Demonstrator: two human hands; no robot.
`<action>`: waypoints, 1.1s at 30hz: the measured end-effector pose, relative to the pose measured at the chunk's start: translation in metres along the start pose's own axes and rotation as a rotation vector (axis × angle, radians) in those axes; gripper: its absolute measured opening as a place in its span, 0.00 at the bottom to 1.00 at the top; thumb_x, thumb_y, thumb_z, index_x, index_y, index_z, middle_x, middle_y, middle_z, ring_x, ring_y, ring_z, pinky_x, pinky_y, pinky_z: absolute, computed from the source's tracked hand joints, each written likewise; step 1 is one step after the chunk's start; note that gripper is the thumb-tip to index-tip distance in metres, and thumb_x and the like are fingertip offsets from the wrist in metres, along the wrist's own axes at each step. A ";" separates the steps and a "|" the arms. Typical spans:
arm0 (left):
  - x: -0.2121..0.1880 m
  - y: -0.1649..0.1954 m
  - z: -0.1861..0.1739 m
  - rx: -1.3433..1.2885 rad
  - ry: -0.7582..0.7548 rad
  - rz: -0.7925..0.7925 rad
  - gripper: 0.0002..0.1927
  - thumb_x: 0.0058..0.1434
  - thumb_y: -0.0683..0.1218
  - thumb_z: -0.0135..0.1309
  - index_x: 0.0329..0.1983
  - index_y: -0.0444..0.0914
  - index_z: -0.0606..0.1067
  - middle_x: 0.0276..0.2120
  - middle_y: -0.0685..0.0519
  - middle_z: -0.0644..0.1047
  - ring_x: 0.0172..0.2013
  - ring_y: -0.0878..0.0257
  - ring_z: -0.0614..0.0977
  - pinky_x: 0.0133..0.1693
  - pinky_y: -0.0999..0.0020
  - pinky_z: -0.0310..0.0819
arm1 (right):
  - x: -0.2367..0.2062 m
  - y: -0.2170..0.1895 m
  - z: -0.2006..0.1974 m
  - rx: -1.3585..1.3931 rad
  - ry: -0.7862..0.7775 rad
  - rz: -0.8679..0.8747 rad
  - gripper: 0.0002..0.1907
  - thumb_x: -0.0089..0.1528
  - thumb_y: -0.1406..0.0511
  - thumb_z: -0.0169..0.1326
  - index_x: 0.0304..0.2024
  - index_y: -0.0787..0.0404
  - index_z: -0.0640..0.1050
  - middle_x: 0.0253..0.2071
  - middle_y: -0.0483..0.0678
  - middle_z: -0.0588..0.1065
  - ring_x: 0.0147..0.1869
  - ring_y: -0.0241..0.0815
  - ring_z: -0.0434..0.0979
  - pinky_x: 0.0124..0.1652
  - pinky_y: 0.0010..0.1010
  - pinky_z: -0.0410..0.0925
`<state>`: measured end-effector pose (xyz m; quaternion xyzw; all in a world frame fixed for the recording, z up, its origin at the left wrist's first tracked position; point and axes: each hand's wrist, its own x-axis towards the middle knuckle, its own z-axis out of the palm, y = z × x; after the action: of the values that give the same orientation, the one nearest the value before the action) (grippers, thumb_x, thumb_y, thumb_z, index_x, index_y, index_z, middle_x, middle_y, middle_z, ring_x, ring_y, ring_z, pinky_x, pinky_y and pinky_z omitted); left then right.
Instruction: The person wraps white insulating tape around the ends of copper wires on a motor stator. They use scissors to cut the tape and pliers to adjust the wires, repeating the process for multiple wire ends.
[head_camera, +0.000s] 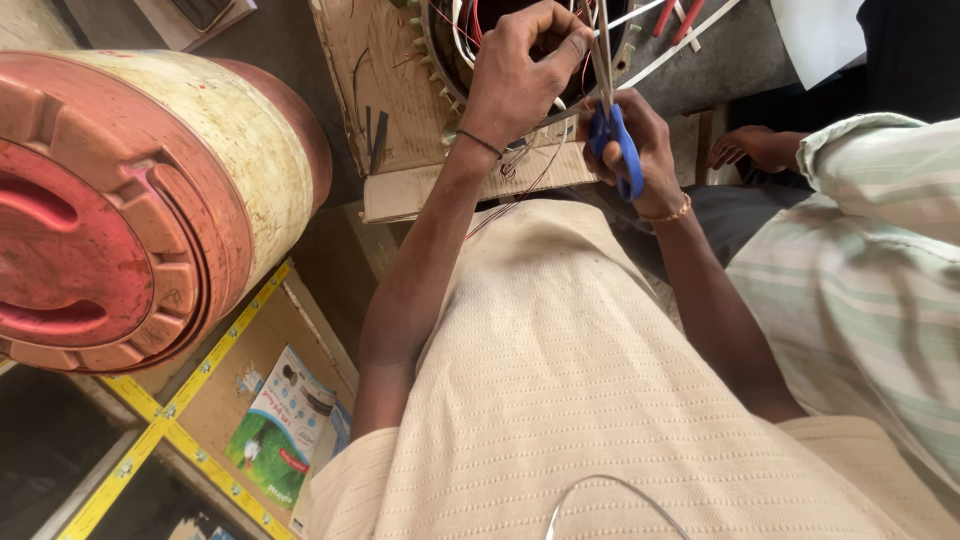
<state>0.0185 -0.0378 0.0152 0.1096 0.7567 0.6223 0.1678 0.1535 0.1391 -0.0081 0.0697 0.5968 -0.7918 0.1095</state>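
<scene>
My left hand (520, 70) reaches over a round motor stator (440, 55) with toothed rim and red and white wires, its fingertips pinching a thin white sleeve or wire (640, 15) near the top edge. My right hand (650, 150) is just to the right of it and grips blue-handled scissors (615, 135). The metal blades point up toward the pinched wire. Whether the blades touch the wire I cannot tell. Thin red wires (510, 195) trail down from the stator toward my lap.
The stator rests on a sheet of brown cardboard (380, 110). A large red and cream plastic drum (140, 200) lies at the left. Below it is a yellow-edged wooden shelf (190, 390) with a printed packet (280, 425). Another person in a striped shirt (860, 280) sits close on the right.
</scene>
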 end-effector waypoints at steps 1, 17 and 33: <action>0.000 0.000 0.000 -0.024 -0.002 -0.008 0.08 0.67 0.47 0.58 0.37 0.37 0.82 0.21 0.59 0.77 0.22 0.76 0.74 0.24 0.75 0.66 | 0.003 0.000 0.001 -0.021 0.023 -0.004 0.40 0.58 0.42 0.67 0.59 0.63 0.74 0.41 0.46 0.76 0.36 0.30 0.75 0.30 0.17 0.67; -0.012 0.002 -0.038 -0.195 0.104 0.122 0.11 0.75 0.50 0.55 0.48 0.39 0.80 0.36 0.54 0.84 0.32 0.67 0.83 0.33 0.72 0.81 | 0.029 0.020 -0.044 -0.520 0.521 -0.160 0.20 0.71 0.64 0.64 0.58 0.63 0.70 0.41 0.51 0.77 0.34 0.37 0.82 0.27 0.21 0.77; -0.137 0.061 -0.076 -0.123 0.494 0.214 0.04 0.77 0.43 0.53 0.51 0.39 0.72 0.48 0.47 0.83 0.54 0.63 0.86 0.53 0.73 0.84 | 0.080 0.035 -0.092 -1.153 0.654 -0.338 0.20 0.65 0.79 0.56 0.55 0.55 0.81 0.50 0.46 0.80 0.45 0.41 0.82 0.39 0.25 0.81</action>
<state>0.1121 -0.1451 0.1042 0.0234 0.7196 0.6891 -0.0819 0.0831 0.2110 -0.0850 0.1417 0.9282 -0.2920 -0.1821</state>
